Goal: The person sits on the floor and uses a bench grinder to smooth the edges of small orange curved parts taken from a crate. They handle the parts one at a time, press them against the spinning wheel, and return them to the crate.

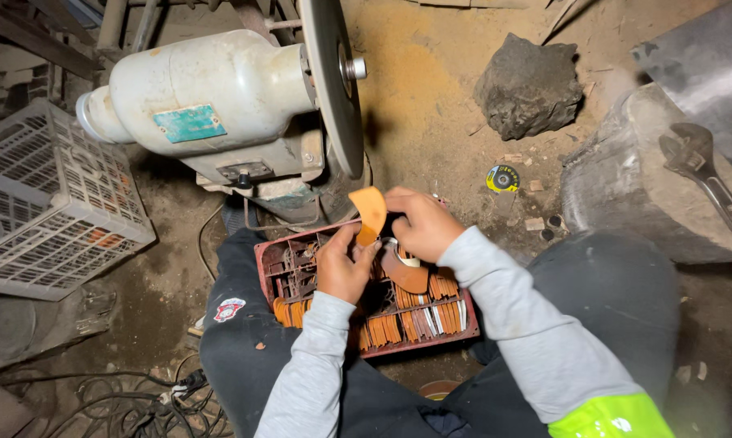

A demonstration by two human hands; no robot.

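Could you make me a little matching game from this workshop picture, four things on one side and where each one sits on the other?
Things:
1. orange curved piece
2. wrench
3. white plastic crate
4. red tray

Places:
A. on the grey block at the far right
B. on the person's lap, filled with rows of orange pieces
C. on the floor at the left
D. pinched in the left hand, in front of the grinding disc

Right pairs: 1-D, 2-A, 3-C, 4-B. The right hand is beside the orange curved piece, over the tray.
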